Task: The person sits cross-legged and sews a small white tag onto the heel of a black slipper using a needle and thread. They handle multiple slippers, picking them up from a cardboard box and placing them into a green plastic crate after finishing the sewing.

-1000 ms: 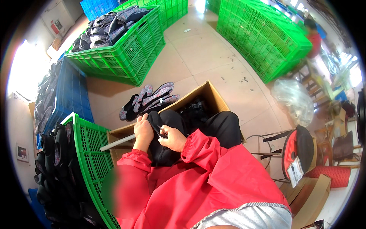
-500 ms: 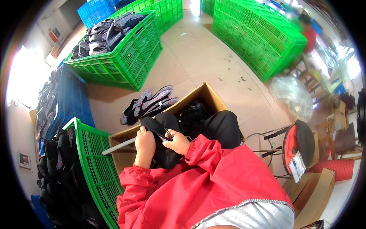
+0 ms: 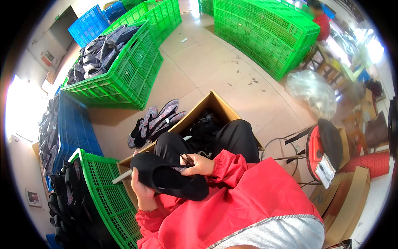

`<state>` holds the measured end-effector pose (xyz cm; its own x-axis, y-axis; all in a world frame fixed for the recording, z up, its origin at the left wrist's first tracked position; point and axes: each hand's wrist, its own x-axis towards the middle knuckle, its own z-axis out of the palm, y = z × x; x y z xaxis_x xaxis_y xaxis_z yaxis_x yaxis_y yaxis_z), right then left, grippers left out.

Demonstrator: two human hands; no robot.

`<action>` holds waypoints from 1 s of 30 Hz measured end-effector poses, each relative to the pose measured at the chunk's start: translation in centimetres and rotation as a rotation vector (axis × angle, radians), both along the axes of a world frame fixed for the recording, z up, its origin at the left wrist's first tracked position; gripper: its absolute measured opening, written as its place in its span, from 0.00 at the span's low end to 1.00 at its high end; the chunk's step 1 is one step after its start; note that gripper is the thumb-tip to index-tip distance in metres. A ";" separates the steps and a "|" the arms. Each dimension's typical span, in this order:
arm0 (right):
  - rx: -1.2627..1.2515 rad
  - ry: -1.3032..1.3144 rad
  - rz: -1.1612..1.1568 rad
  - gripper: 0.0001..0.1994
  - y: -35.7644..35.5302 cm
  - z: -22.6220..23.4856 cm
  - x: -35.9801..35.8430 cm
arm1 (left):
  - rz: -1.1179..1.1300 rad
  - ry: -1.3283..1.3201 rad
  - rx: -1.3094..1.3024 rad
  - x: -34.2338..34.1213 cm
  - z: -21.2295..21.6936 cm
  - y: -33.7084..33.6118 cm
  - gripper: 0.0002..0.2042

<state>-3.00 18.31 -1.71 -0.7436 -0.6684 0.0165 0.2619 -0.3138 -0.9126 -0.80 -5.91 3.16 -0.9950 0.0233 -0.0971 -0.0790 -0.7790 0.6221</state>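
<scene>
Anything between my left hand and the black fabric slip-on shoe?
Nothing visible: the left hand directly grips the black fabric slip-on shoe. The dark pointed tool is in the right hand, by the shoe's opening.

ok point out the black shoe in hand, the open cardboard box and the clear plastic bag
Black shoe [image 3: 179,191], head view: on its side
Open cardboard box [image 3: 224,109], head view: inner wall
Clear plastic bag [image 3: 313,93], head view: crumpled middle

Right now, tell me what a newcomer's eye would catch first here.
Probably the bright red jacket across the lower middle, then the black shoe left of centre, between the wearer's left hand and right hand. Next, the big green crates up top, right of centre.
</scene>
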 end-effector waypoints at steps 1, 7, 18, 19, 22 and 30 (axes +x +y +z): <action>-0.030 -0.036 0.031 0.11 0.2 -0.1 0.0 | -0.011 0.037 0.029 0.3 0.6 0.9 0.32; -0.091 -0.179 0.126 0.10 1.1 1.2 -0.1 | -0.003 0.157 0.101 0.3 2.0 4.0 0.37; -0.010 -0.149 0.032 0.12 0.4 -2.8 -0.6 | 0.188 0.276 -0.207 0.3 3.6 3.4 0.24; -0.012 -0.077 0.011 0.12 0.5 -3.1 -0.8 | 0.241 0.332 -0.288 0.5 4.2 3.8 0.24; -0.027 0.115 -0.078 0.13 0.5 -3.7 -1.5 | 0.389 0.460 -0.523 1.3 6.2 5.7 0.25; 0.606 0.018 -0.074 0.17 1.7 -1.3 -1.7 | 0.405 0.985 -0.922 2.6 6.0 7.4 0.31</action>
